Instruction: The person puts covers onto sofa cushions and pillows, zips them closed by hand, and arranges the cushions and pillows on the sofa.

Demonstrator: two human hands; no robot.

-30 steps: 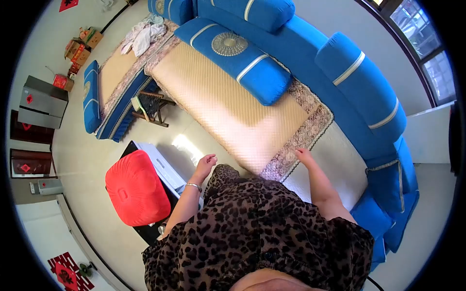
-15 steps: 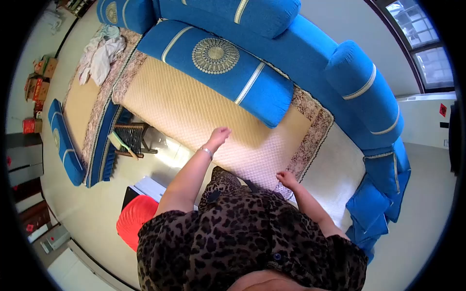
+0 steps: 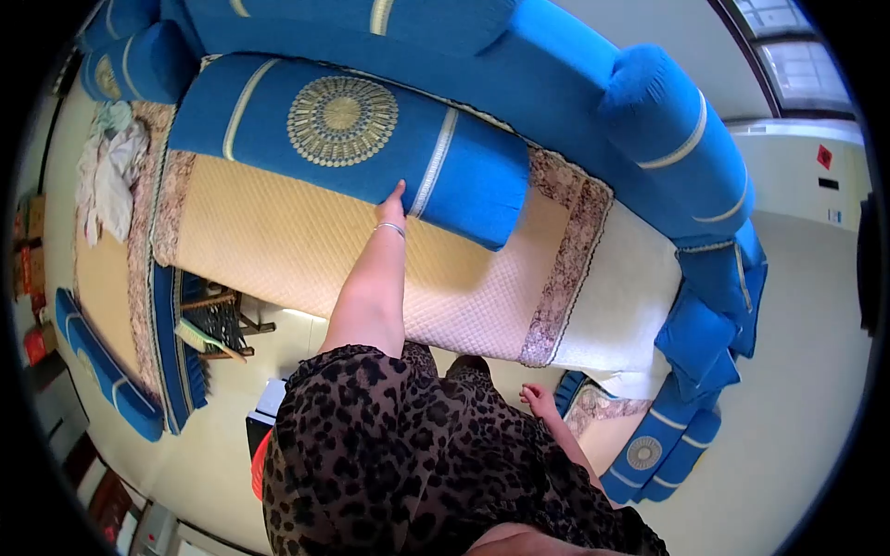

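Note:
A long blue sofa cushion (image 3: pixel 482 176) with a round gold medallion and pale bands lies along the back of the seat. My left hand (image 3: pixel 394 206), wearing a bracelet, is closed at its front edge beside one band; the fingers are partly hidden. Under it spreads a quilted cream seat cover (image 3: pixel 306 222) with a floral border. My right hand (image 3: pixel 538 400) hangs low by my side, its fingers loosely bent and apart, holding nothing. It is nearest the end of another covered seat (image 3: pixel 593 408).
A bolster (image 3: pixel 681 139) rests on the sofa back to the right. Small blue cushions (image 3: pixel 695 324) are piled at the corner. A crumpled white cloth (image 3: pixel 113 176) lies on the left seat. A brush (image 3: pixel 199 338) rests on a dark stool (image 3: pixel 215 320). A red stool (image 3: pixel 260 468) stands behind me.
My left hand has reached forward from above the seat cover to the long cushion's front edge. My right hand has dropped back toward my side. The view has shifted, showing more seating at right.

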